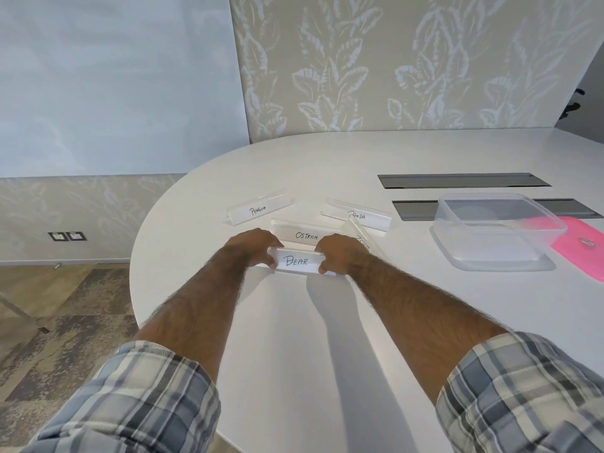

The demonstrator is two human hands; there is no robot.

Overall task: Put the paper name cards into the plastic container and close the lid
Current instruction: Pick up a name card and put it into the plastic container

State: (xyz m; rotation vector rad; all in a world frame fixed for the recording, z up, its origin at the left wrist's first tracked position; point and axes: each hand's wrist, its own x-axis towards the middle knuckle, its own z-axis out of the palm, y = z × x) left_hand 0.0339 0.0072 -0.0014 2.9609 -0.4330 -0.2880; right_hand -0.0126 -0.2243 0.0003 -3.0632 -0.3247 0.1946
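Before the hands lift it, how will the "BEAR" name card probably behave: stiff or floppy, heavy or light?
The BEAR name card looks like thin paper in a clear tent-shaped holder, so it is probably light and fairly stiff. The left hand and right hand grip its ends, suggesting easy lifting. Its glossy plastic may be slippery on the smooth white table.

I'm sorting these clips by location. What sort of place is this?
Probably an office meeting room: a large white conference table with built-in cable hatches, handwritten name cards in clear holders, and wall sockets low on the patterned wall.
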